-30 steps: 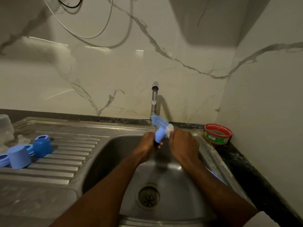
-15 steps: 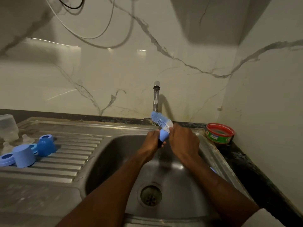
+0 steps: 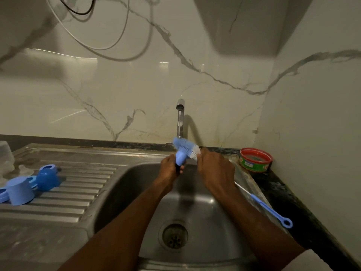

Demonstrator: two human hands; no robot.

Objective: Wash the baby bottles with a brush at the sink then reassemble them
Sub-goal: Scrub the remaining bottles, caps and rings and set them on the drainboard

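Marble walls back the sink. Left hand pinches the brush; right hand rubs its bristles, fingers hidden. Wet handle might slip into the basin.

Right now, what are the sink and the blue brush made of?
The sink looks like stainless steel: grey, shiny, with light glinting off the basin and pressed ridges on its drainboard. The brush looks like plastic: a smooth, matte light-blue head with thin blue and white bristles, probably nylon, though that cannot be told for sure.
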